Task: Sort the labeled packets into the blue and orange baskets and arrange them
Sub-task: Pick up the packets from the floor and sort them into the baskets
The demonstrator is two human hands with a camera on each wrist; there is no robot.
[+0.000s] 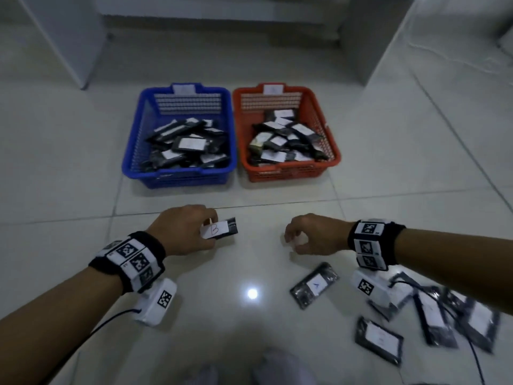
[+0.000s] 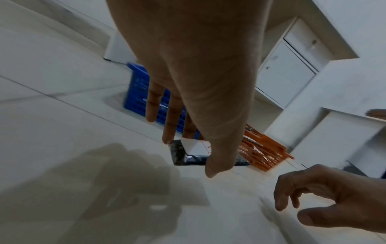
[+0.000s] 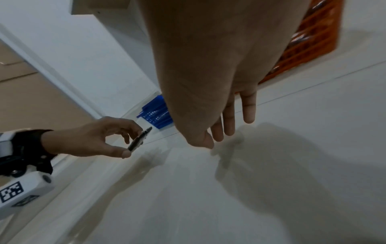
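Note:
My left hand (image 1: pixel 191 232) pinches a dark packet with a white label marked B (image 1: pixel 219 230) above the floor, in front of the blue basket (image 1: pixel 133 151). The same packet (image 2: pixel 188 155) shows between thumb and fingers in the left wrist view, and edge-on (image 3: pixel 139 139) in the right wrist view. To the right of it my right hand (image 1: pixel 308 237) hovers with loosely curled fingers and holds nothing. Below that hand a packet marked A (image 1: pixel 315 284) lies on the floor. The orange basket (image 1: pixel 330 151) stands right of the blue one. Both hold several packets.
Several more labeled packets (image 1: pixel 379 339) lie scattered on the tiled floor at the lower right, under my right forearm. White cabinets (image 1: pixel 69 37) stand behind the baskets. A cable (image 1: pixel 447 309) runs across the scattered packets.

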